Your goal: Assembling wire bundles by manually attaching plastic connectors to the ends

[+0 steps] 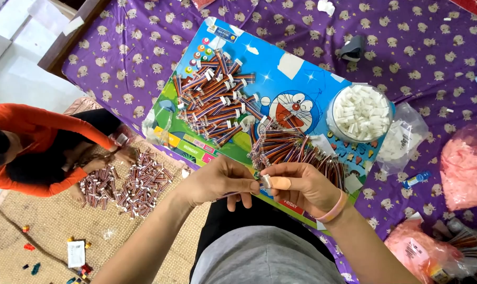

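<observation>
Head view — both hands meet over the near edge of the cartoon board (pixel 301 79).
Left hand (pixel 217 181) pinches a striped wire lead; right hand (pixel 296 186) pinches a small white connector (pixel 266 181) against its end — loose leads (pixel 215 102) and the connector bowl (pixel 360 113) sit on the board, within reach.

The purple cloth (pixel 407 58) is looking soft and matt under a glossy printed board (pixel 301 79). At the board's three o'clock, a clear plastic tub (pixel 330 113) is holding matt white plastic connectors (pixel 360 113). Thin crinkly plastic bags (pixel 467 165) are shining at four o'clock. At eight o'clock, a rough woven mat (pixel 49 221) is lying.
</observation>
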